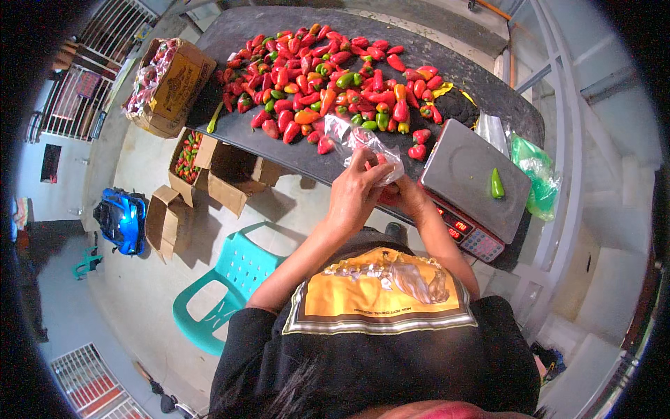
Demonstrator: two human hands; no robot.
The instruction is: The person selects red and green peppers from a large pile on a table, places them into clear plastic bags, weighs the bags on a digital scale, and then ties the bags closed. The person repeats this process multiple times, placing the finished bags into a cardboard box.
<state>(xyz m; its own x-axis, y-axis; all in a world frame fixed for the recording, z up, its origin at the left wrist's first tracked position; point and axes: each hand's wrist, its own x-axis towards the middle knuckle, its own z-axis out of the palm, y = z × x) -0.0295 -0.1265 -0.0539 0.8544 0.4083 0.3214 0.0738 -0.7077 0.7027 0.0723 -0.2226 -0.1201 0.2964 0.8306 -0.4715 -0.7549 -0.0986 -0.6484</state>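
Note:
My left hand (pixel 358 180) pinches a clear plastic bag (pixel 352 135) at the table's near edge, thumb and fingers together. Partly hidden behind it, my right hand (pixel 403 195) grips the same bag from the other side. Red shows through the plastic close to my fingers, apparently peppers inside. Just beyond the bag spreads a large heap of peppers (pixel 306 78), mostly red with some green and orange. To the right of my hands, a digital scale (pixel 460 152) with a lit red display carries one long green pepper (pixel 497 183) on its platform.
Green plastic bags (pixel 536 173) lie right of the scale. A carton of bagged peppers (pixel 180 86) stands at the table's left end. Below are an open carton (pixel 225 191), a box of small peppers (pixel 178 183) and a teal plastic chair (pixel 246 262).

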